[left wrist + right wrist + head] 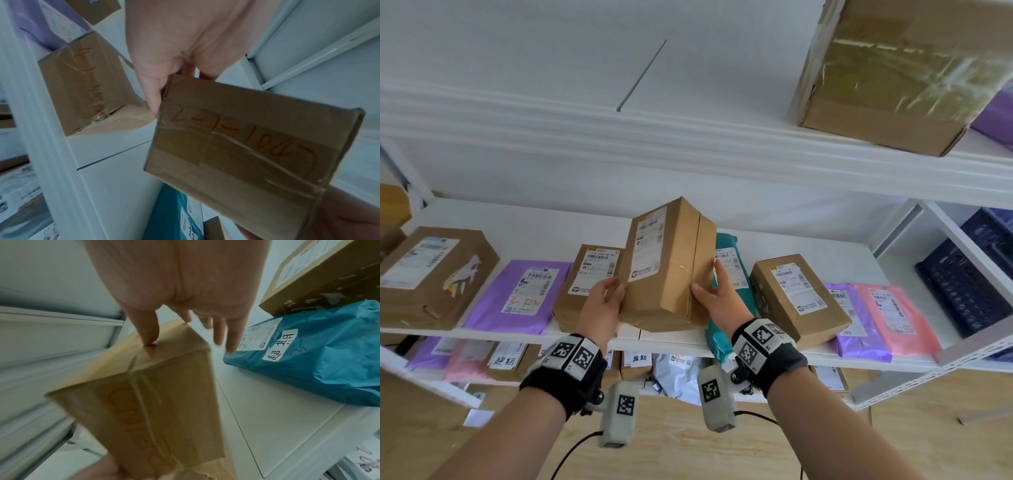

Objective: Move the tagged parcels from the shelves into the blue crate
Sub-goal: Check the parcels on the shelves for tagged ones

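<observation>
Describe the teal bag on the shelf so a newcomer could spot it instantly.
Start at the middle white shelf lined with parcels. Behind the cardboard box held up between both hands lies a teal bag, with a smaller brown box to its right. It is the only teal parcel there, crinkly plastic, with a white handwritten tag beside its shipping label.

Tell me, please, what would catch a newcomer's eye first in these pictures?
First, the brown cardboard box held up in front of the middle shelf, the left hand gripping one side and the right hand touching the other. Its end bears an orange handwritten number. Next, the teal bag lying on the shelf just to its right, with a white handwritten tag.
</observation>
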Available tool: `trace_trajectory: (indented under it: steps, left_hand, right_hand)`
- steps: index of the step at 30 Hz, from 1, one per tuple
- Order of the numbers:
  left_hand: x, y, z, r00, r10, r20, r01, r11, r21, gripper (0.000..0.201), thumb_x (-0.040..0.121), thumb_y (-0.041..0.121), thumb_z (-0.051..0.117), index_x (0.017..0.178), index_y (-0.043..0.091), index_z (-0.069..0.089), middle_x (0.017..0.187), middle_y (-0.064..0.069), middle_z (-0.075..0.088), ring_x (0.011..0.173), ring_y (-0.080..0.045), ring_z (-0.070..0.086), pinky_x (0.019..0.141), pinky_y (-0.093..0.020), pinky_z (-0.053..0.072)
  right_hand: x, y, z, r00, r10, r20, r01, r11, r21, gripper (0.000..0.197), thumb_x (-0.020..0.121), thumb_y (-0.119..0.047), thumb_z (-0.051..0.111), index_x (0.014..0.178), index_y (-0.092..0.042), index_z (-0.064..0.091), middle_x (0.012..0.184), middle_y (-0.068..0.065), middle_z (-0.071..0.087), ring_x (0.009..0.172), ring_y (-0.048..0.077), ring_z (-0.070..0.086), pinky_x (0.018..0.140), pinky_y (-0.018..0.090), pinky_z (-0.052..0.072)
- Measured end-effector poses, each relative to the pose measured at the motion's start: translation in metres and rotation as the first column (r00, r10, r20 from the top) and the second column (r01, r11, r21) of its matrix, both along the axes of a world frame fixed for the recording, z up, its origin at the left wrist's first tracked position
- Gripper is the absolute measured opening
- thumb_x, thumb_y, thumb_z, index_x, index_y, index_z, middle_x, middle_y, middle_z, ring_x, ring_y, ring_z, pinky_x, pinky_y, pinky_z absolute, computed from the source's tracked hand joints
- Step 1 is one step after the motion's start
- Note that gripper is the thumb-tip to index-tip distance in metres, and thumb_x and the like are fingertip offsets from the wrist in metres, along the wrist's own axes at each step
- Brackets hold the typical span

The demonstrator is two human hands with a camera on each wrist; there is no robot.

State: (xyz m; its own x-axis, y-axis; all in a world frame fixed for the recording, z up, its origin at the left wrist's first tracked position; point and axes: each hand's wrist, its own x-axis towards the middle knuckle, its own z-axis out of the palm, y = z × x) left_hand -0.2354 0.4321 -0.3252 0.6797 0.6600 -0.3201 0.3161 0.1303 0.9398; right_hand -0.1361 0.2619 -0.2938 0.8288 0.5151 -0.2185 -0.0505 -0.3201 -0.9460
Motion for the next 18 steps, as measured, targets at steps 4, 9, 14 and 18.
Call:
trace_trajectory:
  steps: [4, 9, 14, 18]
  left_hand:
    - [0.003, -0.001, 0.009, 1.0, -0.029, -0.009, 0.03, 0.978, 0.206, 0.04, 0.099, 0.029, 0.049, 0.136, 0.017, 0.043, 0.122, -0.004, 0.06, 0.102, -0.021, 0.061, 0.071, -0.029, 0.052]
    - [0.006, -0.006, 0.018, 0.999, -0.05, 0.016, 0.044, 0.964, 0.263, 0.04, 0.099, 0.031, 0.05, 0.136, 0.019, 0.042, 0.128, -0.008, 0.058, 0.113, -0.025, 0.059, 0.091, -0.037, 0.049]
    - [0.006, -0.008, 0.029, 0.994, -0.079, 0.072, 0.055, 0.954, 0.295, 0.043, 0.095, 0.034, 0.057, 0.134, 0.023, 0.043, 0.126, -0.004, 0.057, 0.104, -0.017, 0.062, 0.086, -0.034, 0.053]
    - [0.006, -0.01, 0.041, 0.991, -0.098, 0.086, 0.059, 0.926, 0.373, 0.043, 0.094, 0.031, 0.059, 0.133, 0.023, 0.043, 0.116, 0.005, 0.052, 0.086, 0.004, 0.054, 0.067, -0.016, 0.044]
  right_hand:
    - [-0.004, 0.003, 0.006, 0.988, 0.058, 0.145, -0.051, 0.997, -0.051, 0.071, 0.097, -0.039, 0.05, 0.153, -0.017, 0.013, 0.158, -0.001, 0.019, 0.145, 0.014, 0.018, 0.12, 0.032, 0.02]
    - [-0.01, 0.008, 0.02, 0.985, 0.087, 0.147, -0.089, 0.996, 0.008, 0.076, 0.095, -0.03, 0.057, 0.154, -0.016, 0.012, 0.155, -0.004, 0.026, 0.14, 0.013, 0.03, 0.113, 0.03, 0.034]
    - [0.003, 0.002, 0.026, 0.985, 0.061, 0.163, -0.056, 0.998, -0.031, 0.075, 0.091, -0.009, 0.059, 0.152, -0.018, 0.017, 0.142, 0.001, 0.028, 0.128, 0.011, 0.03, 0.107, 0.021, 0.025]
    - [0.008, 0.001, 0.032, 0.987, 0.03, 0.157, -0.032, 0.999, 0.005, 0.069, 0.091, -0.006, 0.057, 0.149, -0.025, 0.025, 0.135, 0.003, 0.035, 0.125, 0.022, 0.04, 0.107, 0.032, 0.037]
